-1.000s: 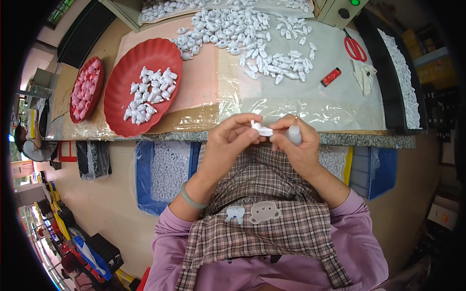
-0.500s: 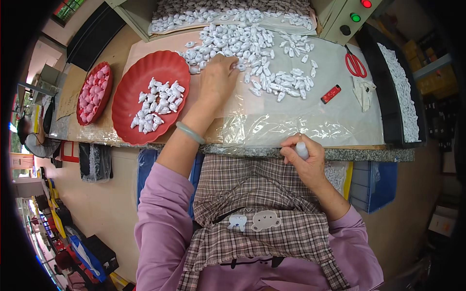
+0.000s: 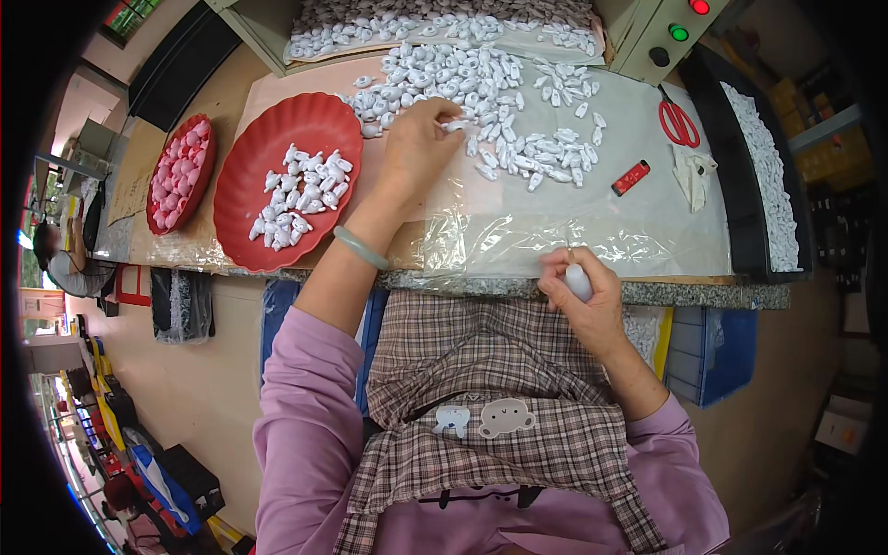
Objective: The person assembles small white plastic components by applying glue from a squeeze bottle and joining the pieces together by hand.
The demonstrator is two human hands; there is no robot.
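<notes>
My left hand (image 3: 418, 148) is at the near edge of a wide spread of small white figure-shaped pieces (image 3: 430, 69), its thumb and fingertips pinched on one small white piece (image 3: 454, 126). Close to the table's front edge, my right hand (image 3: 588, 298) is closed around a small whitish bottle (image 3: 578, 281) with a thin tip. Left of my left forearm lies a red scalloped plate (image 3: 242, 185) bearing a cluster of white animal-shaped pieces (image 3: 314, 176).
Beyond the plate is a smaller red dish (image 3: 212, 148) of pink pieces. Red-handled scissors (image 3: 680, 124), a red lighter (image 3: 631, 178) and a crumpled white cloth (image 3: 692, 178) lie to the right. A black tray (image 3: 754, 222) holds white pieces. At the back stands a machine housing (image 3: 638, 51) with lit buttons.
My left hand has drawn back slightly from the pile, and a white piece now shows between its fingertips. My right hand and the bottle have shifted only a little.
</notes>
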